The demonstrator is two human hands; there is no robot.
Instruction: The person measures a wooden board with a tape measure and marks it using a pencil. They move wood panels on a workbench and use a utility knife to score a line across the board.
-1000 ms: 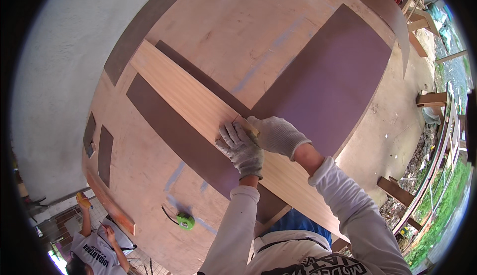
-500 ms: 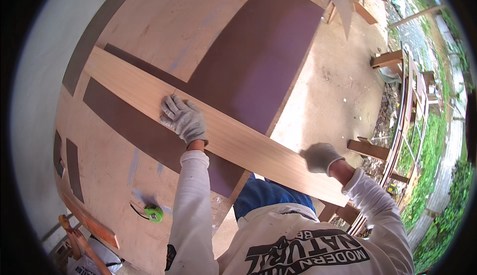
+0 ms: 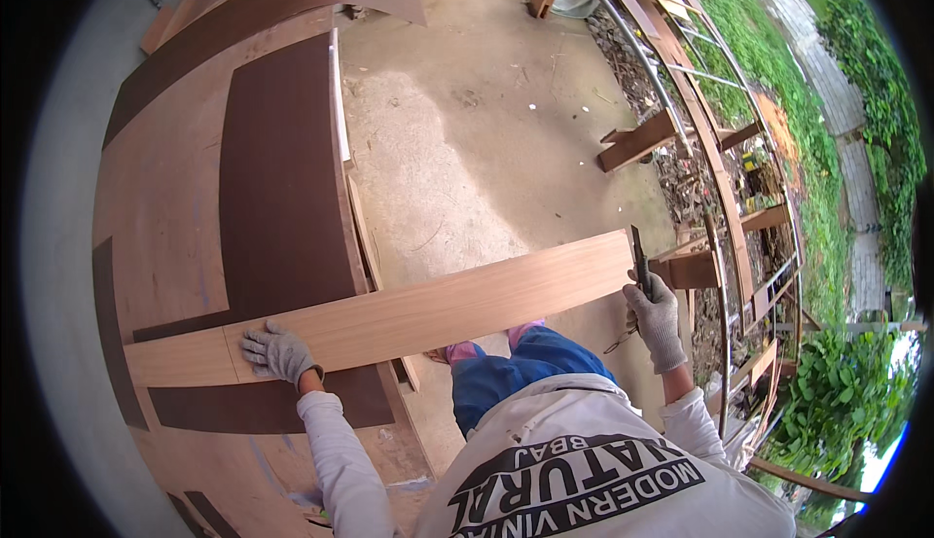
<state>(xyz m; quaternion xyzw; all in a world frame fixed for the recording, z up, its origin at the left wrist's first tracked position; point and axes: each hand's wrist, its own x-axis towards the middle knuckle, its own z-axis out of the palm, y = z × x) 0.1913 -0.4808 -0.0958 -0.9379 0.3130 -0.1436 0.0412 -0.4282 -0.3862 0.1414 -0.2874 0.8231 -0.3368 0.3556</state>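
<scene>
A long, thin strip of light wood (image 3: pixel 418 316) lies across the dark brown sheets and sticks out past the table's edge, over my legs. My left hand (image 3: pixel 280 351), in a grey knit glove, rests flat on its left part with the fingers stretched out. Just left of those fingers a fine dark line crosses the strip. My right hand (image 3: pixel 654 319), gloved too, is closed around a black utility knife (image 3: pixel 640 264) that points up beside the strip's right end. A thin cord loop hangs below that hand.
A large dark brown sheet (image 3: pixel 282 178) covers part of the plywood tabletop (image 3: pixel 161 207). A curved brown sheet (image 3: pixel 263 8) lies at the far end. Concrete floor (image 3: pixel 486 120) stretches beyond the table. To the right stands a low rack (image 3: pixel 715 163) of wood and metal bars, with plants behind.
The view has turned to the right. My right hand has moved from over the strip to its right end, and the knife now shows clearly. My left hand still rests on the strip.
</scene>
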